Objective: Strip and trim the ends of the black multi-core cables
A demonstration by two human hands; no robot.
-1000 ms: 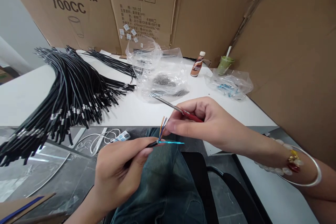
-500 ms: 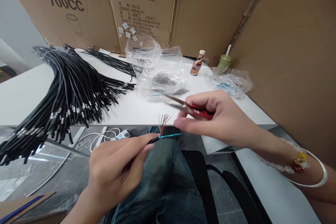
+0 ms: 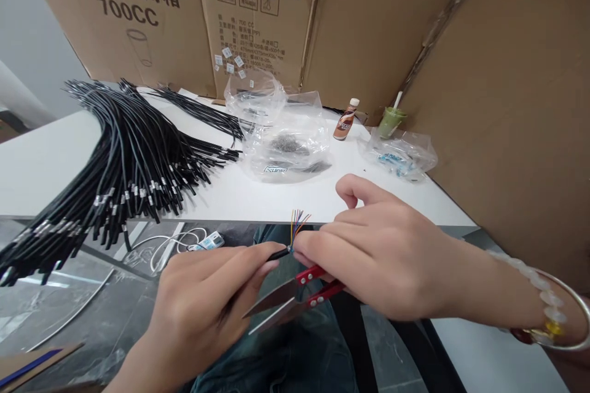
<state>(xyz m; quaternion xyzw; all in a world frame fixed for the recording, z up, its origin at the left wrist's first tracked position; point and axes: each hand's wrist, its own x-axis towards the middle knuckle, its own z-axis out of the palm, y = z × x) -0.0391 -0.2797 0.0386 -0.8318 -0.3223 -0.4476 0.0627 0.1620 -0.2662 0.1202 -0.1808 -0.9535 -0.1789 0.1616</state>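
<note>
My left hand (image 3: pixel 203 313) pinches the end of a thin black cable (image 3: pixel 278 253) between thumb and fingers. Several coloured inner wires (image 3: pixel 297 221) fan upward from the cable's stripped tip. My right hand (image 3: pixel 382 252) is closed around red-handled snips (image 3: pixel 295 295), whose blades point down and left below the cable. The fingertips of that hand touch the cable tip beside the wires. A beaded bracelet and a silver bangle (image 3: pixel 557 325) sit on the right wrist. Both hands hover over my lap in jeans, in front of the white table (image 3: pixel 258 196).
A large bundle of black cables (image 3: pixel 120 166) lies on the table's left. Clear plastic bags (image 3: pixel 286 141) of small parts, another bag (image 3: pixel 401 153), a brown bottle (image 3: pixel 345 120) and a green cup (image 3: pixel 389 118) stand farther back. Cardboard boxes (image 3: pixel 369 31) wall the back and right.
My right hand turned the snips from pointing up-left above the cable to pointing down-left beneath it, and moved its fingertips onto the cable tip. The blue strand sticking out sideways is no longer visible.
</note>
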